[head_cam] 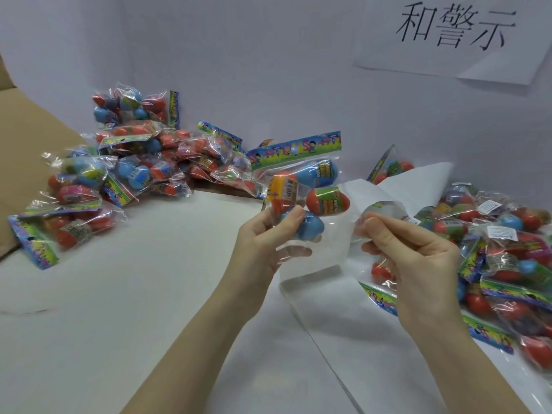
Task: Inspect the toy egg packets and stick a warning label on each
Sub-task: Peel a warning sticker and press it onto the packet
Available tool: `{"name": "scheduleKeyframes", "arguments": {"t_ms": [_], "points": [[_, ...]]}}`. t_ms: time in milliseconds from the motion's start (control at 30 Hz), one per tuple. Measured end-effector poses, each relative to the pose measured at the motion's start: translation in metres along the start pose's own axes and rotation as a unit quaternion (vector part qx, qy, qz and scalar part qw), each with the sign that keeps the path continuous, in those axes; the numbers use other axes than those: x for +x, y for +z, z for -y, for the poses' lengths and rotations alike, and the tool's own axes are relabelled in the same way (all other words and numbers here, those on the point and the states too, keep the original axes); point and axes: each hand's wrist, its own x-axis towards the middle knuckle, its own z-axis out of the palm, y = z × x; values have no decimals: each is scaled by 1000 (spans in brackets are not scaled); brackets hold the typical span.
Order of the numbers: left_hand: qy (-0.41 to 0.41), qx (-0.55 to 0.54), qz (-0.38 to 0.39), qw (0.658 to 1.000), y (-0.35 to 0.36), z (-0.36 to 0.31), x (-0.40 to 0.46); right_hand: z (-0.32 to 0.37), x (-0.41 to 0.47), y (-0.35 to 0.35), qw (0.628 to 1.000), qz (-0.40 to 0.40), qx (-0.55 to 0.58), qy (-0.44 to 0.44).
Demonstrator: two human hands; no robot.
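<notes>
White table (149, 294) against a pale wall; a paper sign (454, 34) with printed characters hangs upper right, its right edge cut off by the frame. Left hand (263, 243): thumb and fingers closed on the lower part of a toy egg packet (301, 186), thumb pressing a blue egg, packet held upright above the table, header card on top. Packet holds blue and orange eggs; barcode visible on one. Right hand (418, 255): thumb and forefinger pinched together on a thin clear film or sheet (322, 234) just beside the packet; cannot tell whether this is a label or backing, since glare washes it out. Left pile of packets (119, 168) lies at the table's far left. Right pile of packets (507, 249) lies at the right, partly hidden by the right hand and cut off by the frame. White sheet (418, 186) lies behind the hands.
</notes>
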Motion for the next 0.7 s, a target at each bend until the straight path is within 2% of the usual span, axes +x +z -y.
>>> {"name": "scheduleKeyframes", "arguments": {"t_ms": [133,433,700], "points": [[0,-11,7,1000,-1,0,1,4,1,-2,997,63,16,28],[0,-2,32,999,-6,0,2,7,3,-4,989,111,11,97],[-2,-15,56,998,-8,1,2,4,6,-8,959,188,82,198]]}}
